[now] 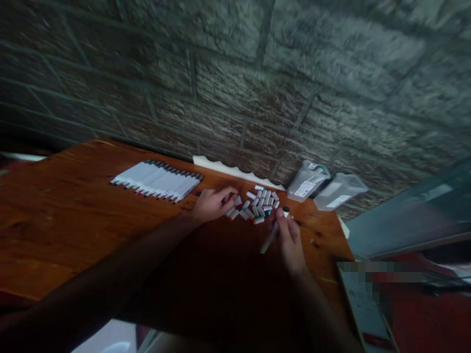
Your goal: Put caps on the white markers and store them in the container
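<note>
My right hand (291, 240) is closed around a marker (270, 240), a slim grey-white barrel slanting down to the left, its dark end showing above the thumb. Over the left edge of a loose pile of marker caps (261, 198) is my left hand (215, 203), its fingers curled together. Whatever they hold, if anything, cannot be made out. The caps are short and pale with coloured ends, lying in different directions. Left of this hand, a row of white markers (156, 180) lies side by side, dark ends toward the wall and coloured tips toward me.
Two clear plastic cases (340, 192) with labels stand at the back right of the wooden table (73, 211). A white scalloped strip (235, 171) lies along the brick wall (228, 88). Beyond the table's right edge is a pale flat box (364, 304).
</note>
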Demonstrator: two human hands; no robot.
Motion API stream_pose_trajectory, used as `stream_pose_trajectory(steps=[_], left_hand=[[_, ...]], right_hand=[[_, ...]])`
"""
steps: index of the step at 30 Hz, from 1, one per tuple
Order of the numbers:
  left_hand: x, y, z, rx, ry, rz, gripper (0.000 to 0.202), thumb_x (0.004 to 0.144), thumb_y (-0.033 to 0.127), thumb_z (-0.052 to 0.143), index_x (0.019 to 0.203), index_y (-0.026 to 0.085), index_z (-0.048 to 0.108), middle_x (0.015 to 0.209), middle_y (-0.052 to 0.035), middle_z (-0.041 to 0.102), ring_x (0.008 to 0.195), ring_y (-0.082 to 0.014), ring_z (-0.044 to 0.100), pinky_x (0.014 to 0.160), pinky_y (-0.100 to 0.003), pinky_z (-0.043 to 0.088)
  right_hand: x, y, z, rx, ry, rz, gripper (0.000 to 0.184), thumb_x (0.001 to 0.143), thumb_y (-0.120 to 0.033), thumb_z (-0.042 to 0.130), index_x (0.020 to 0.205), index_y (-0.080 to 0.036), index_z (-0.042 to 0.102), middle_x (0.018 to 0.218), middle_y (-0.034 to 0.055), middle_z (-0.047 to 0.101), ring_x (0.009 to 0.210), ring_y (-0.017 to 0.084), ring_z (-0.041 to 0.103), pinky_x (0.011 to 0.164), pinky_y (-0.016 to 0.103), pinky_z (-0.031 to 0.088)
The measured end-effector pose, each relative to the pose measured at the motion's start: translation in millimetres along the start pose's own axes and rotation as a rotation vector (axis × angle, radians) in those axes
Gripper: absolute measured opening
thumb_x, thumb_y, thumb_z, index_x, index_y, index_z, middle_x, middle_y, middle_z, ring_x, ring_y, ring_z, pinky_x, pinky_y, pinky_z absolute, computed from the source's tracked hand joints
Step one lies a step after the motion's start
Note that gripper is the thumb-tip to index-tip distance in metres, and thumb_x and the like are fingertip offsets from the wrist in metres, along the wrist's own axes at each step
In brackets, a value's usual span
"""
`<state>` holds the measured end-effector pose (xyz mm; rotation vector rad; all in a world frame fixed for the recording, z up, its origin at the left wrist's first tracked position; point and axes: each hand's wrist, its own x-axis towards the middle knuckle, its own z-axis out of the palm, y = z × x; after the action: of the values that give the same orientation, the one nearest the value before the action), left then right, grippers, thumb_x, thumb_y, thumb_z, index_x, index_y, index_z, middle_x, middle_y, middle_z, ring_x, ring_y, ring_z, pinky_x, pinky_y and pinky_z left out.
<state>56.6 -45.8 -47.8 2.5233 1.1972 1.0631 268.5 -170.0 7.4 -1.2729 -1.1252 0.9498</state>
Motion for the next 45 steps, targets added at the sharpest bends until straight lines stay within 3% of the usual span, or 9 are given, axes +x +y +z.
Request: stream_pose_trajectory(steps=[4, 10, 14, 20, 25, 27, 32, 38, 45], left_hand=[[0.2, -4.6, -0.9, 0.038, -0.006, -0.02, 0.028, 0.098, 0.035, 0.048, 0.105, 0.022, 0.071, 0.071, 0.0012, 0.071, 0.058, -0.0096, 0.061, 0.06, -0.02, 0.039], [2.5, -9.7, -2.5, 0.028, -0.03, -0.055, 0.029, 0.099, 0.033, 0.045, 0.105, 0.021, 0.07, 0.079, -0.0004, 0.074, 0.063, -0.0113, 0.064, 0.062, -0.02, 0.041], [3.6, -8.7, -1.1, 0.005, -0.047, -0.04, 0.028, 0.098, 0.033, 0.046, 0.106, 0.022, 0.071, 0.08, -0.0017, 0.074, 0.065, -0.0121, 0.065, 0.064, -0.02, 0.042], [4.0, -4.8, -0.1, 0.008, -0.049, -0.058, 0.026, 0.097, 0.031, 0.049, 0.107, 0.023, 0.072, 0.078, -0.002, 0.073, 0.068, -0.0142, 0.066, 0.064, -0.021, 0.042], [6.3, 3.2, -4.9, 0.126, -0.119, -0.129, 0.03, 0.099, 0.033, 0.049, 0.114, 0.022, 0.072, 0.092, -0.0066, 0.074, 0.086, -0.0214, 0.07, 0.076, -0.029, 0.05], [8.0, 1.5, -10.5, 0.246, -0.087, -0.159, 0.032, 0.1, 0.031, 0.045, 0.111, 0.019, 0.073, 0.103, -0.0116, 0.073, 0.103, -0.0263, 0.067, 0.089, -0.036, 0.051], [4.7, -10.5, -31.1, 0.583, -0.065, -0.356, 0.037, 0.094, 0.029, 0.053, 0.119, 0.008, 0.07, 0.125, -0.0229, 0.064, 0.12, -0.0364, 0.056, 0.1, -0.048, 0.048], [1.3, -17.8, -42.6, 0.709, -0.192, -0.466, 0.042, 0.096, 0.028, 0.046, 0.125, 0.006, 0.067, 0.127, -0.0256, 0.062, 0.12, -0.0373, 0.058, 0.095, -0.047, 0.052], [7.1, -19.0, -38.3, 0.426, -0.323, -0.503, 0.038, 0.101, 0.026, 0.044, 0.127, 0.011, 0.067, 0.118, -0.0202, 0.07, 0.113, -0.0309, 0.066, 0.1, -0.04, 0.051]], right_hand=[[14.3, -12.7, -16.9, -0.064, 0.258, -0.154, 0.053, 0.089, -0.069, 0.056, 0.073, -0.018, 0.056, 0.065, -0.0005, 0.055, 0.06, 0.011, 0.049, 0.055, 0.023, 0.041], [85.4, -69.2, -87.1, -0.258, 0.615, -0.365, 0.062, 0.087, -0.074, 0.051, 0.094, -0.014, 0.064, 0.066, 0.0026, 0.06, 0.059, 0.014, 0.055, 0.058, 0.026, 0.043], [138.5, -90.9, -122.0, -0.72, 0.735, -0.366, 0.062, 0.088, -0.071, 0.048, 0.09, -0.012, 0.068, 0.076, 0.0122, 0.068, 0.066, 0.019, 0.06, 0.068, 0.032, 0.043], [160.1, -70.7, -116.5, -1.007, 0.478, -0.261, 0.052, 0.087, -0.051, 0.055, 0.118, -0.012, 0.069, 0.089, 0.0148, 0.072, 0.079, 0.024, 0.064, 0.076, 0.034, 0.044], [117.2, -32.5, -89.5, -0.983, 0.614, -0.575, 0.055, 0.089, -0.053, 0.053, 0.116, -0.008, 0.068, 0.108, 0.0218, 0.069, 0.101, 0.03, 0.062, 0.093, 0.043, 0.047], [89.3, -11.1, -76.5, -0.934, 0.529, -0.618, 0.047, 0.093, -0.051, 0.051, 0.112, -0.013, 0.069, 0.104, 0.0173, 0.07, 0.098, 0.027, 0.062, 0.092, 0.041, 0.048], [39.9, 31.3, -52.2, -0.798, 0.398, -0.521, 0.038, 0.095, -0.049, 0.052, 0.09, -0.015, 0.069, 0.089, 0.0123, 0.069, 0.077, 0.02, 0.06, 0.072, 0.034, 0.047], [38.3, 32.2, -49.1, -0.701, 0.338, -0.372, 0.038, 0.094, -0.046, 0.051, 0.091, -0.014, 0.072, 0.086, 0.0104, 0.07, 0.072, 0.017, 0.061, 0.071, 0.029, 0.048], [37.2, 30.2, -45.0, -0.894, -0.042, -0.096, 0.025, 0.094, -0.037, 0.057, 0.098, -0.02, 0.075, 0.101, 0.0065, 0.074, 0.081, 0.015, 0.066, 0.078, 0.026, 0.048]])
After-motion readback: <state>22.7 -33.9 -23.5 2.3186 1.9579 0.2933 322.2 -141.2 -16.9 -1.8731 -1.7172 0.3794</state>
